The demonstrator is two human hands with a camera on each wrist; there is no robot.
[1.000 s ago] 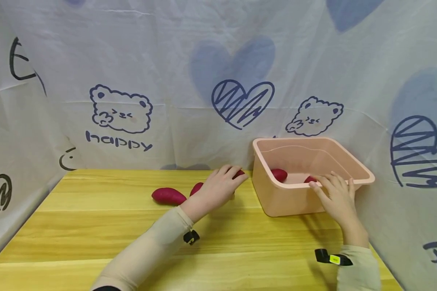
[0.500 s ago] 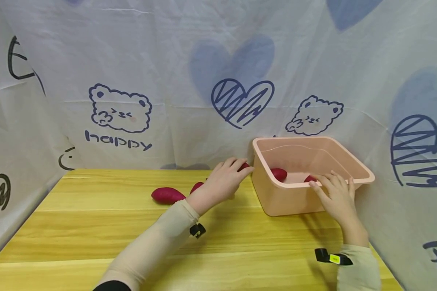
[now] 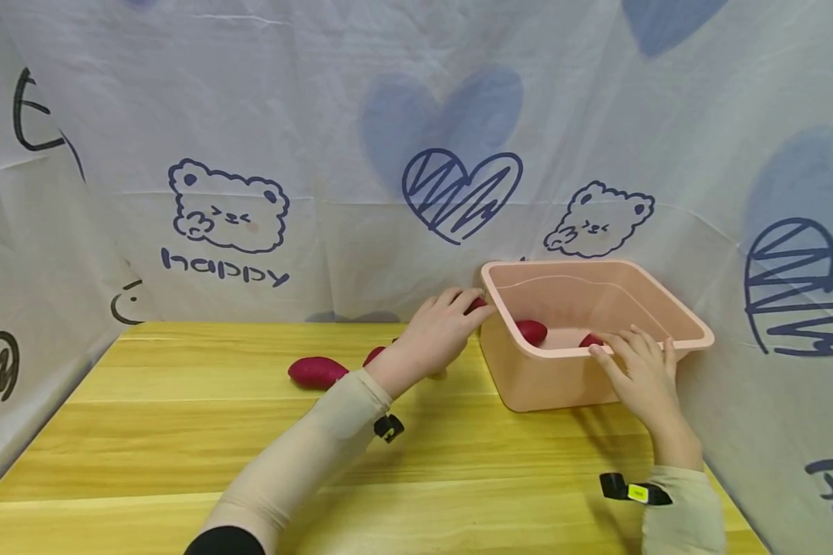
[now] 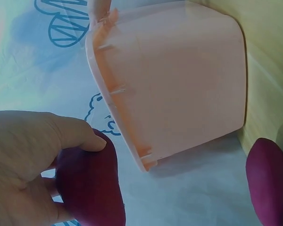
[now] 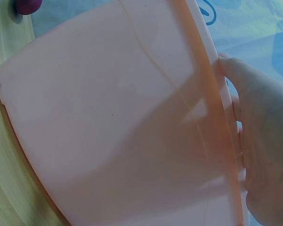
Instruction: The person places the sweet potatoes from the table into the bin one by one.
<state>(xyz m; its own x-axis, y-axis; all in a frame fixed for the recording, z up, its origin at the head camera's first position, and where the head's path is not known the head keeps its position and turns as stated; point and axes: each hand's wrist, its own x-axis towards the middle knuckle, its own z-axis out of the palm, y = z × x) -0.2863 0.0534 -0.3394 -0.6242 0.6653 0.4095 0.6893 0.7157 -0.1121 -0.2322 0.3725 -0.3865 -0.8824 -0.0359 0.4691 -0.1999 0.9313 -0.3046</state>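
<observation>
My left hand (image 3: 436, 333) grips a purple-red sweet potato (image 4: 92, 183), thumb on one side and fingers on the other. It hovers above the table at the left rim of a pink plastic bin (image 3: 562, 385). Over the bin's near rim lies my right hand (image 3: 639, 381), its fingers inside and its thumb at the outer edge, as the right wrist view (image 5: 269, 141) also shows. Inside the bin are a sweet potato at the left (image 3: 531, 332) and another (image 3: 590, 340) partly hidden by the right fingers.
On the wooden table (image 3: 180, 432), left of the bin, lie a sweet potato (image 3: 316, 372) and another (image 3: 373, 354) mostly hidden behind the left wrist. A white printed cloth (image 3: 347, 154) hangs behind the table and along its sides.
My left hand has moved right and slightly up with the sweet potato, from over the table to the bin's left rim. The right hand and the bin have stayed in place.
</observation>
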